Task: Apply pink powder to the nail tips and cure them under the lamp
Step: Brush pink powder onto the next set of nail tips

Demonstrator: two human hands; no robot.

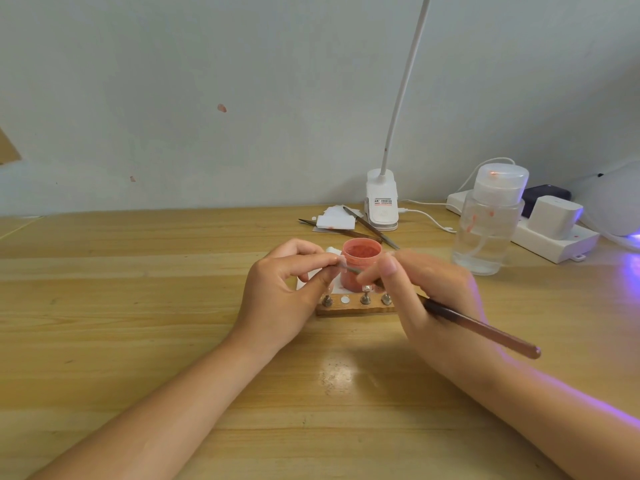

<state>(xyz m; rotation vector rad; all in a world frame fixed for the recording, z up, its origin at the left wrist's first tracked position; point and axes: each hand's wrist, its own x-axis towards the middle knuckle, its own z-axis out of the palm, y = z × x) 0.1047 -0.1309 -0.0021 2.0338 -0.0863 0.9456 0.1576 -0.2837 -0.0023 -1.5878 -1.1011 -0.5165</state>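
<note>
Nail tip (pixel 341 263) pinched by left hand (pixel 287 289), brush (pixel 478 329) gripped by right hand (pixel 429 292) mid-frame; open powder jar (pixel 360 265) could easily get knocked.

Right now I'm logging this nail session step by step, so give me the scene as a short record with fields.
left hand: pinches a nail tip
right hand: holds the brush, bristle end at the nail tip
powder jar: open, pink powder inside, behind the hands
wooden holder: in front of the jar, metal stands on it
curing lamp: far right, purple glow on the table
</note>
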